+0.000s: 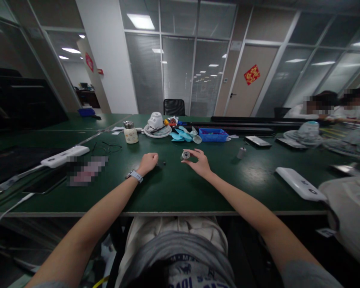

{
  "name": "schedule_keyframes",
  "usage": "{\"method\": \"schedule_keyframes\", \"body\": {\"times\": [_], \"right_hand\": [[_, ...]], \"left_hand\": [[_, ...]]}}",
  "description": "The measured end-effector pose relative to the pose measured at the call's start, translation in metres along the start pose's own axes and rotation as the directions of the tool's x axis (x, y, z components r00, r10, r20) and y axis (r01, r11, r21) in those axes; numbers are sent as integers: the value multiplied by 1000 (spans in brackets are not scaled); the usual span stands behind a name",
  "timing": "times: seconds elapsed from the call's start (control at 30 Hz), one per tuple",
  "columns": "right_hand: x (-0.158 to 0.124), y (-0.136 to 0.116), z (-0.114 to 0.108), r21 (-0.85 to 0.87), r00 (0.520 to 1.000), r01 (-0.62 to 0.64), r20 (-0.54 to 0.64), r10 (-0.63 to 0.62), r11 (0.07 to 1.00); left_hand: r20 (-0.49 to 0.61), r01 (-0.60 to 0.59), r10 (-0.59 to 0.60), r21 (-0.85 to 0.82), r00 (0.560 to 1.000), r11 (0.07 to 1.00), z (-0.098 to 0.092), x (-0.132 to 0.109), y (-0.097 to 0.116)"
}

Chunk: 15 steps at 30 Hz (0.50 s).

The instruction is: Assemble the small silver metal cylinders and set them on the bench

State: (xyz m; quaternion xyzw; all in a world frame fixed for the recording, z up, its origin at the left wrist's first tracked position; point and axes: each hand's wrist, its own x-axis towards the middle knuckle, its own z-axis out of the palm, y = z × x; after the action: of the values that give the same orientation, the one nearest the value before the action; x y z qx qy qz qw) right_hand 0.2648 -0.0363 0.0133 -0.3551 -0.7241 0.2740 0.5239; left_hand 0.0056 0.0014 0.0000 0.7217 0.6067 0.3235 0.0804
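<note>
My right hand [198,161] pinches a small round metal part [185,155] between thumb and fingers, just above the green table [174,188]. My left hand [148,161] rests on the table as a loose fist, a watch on its wrist. A tiny dark piece [163,163] lies on the table between the two hands, close to the left fist. What the left fist holds, if anything, is hidden.
Farther back stand a small cream bottle [131,132], a white fan grille with motor [157,126], light-blue fan blades [184,135] and a blue tray [213,135]. A small metal cylinder [241,153] stands to the right. White power strips [64,156] [300,184] lie on both sides. Other people sit at far right.
</note>
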Motion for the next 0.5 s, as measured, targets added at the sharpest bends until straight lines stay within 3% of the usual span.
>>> {"method": "schedule_keyframes", "body": {"times": [0.17, 0.27, 0.37, 0.5], "right_hand": [[4, 8, 4, 109, 995, -66, -70, 74, 992], [7, 16, 8, 279, 978, -176, -57, 200, 944], [9, 21, 12, 492, 936, -308, 5, 351, 814], [11, 19, 13, 693, 843, -458, 139, 520, 557]], "left_hand": [[4, -22, 22, 9, 1000, 1000, 1, 1, -2], [2, -23, 23, 9, 1000, 1000, 2, 2, -4], [3, -20, 20, -1, 1000, 1000, 4, 2, -5], [7, -4, 4, -2, 1000, 1000, 4, 2, -5]]}}
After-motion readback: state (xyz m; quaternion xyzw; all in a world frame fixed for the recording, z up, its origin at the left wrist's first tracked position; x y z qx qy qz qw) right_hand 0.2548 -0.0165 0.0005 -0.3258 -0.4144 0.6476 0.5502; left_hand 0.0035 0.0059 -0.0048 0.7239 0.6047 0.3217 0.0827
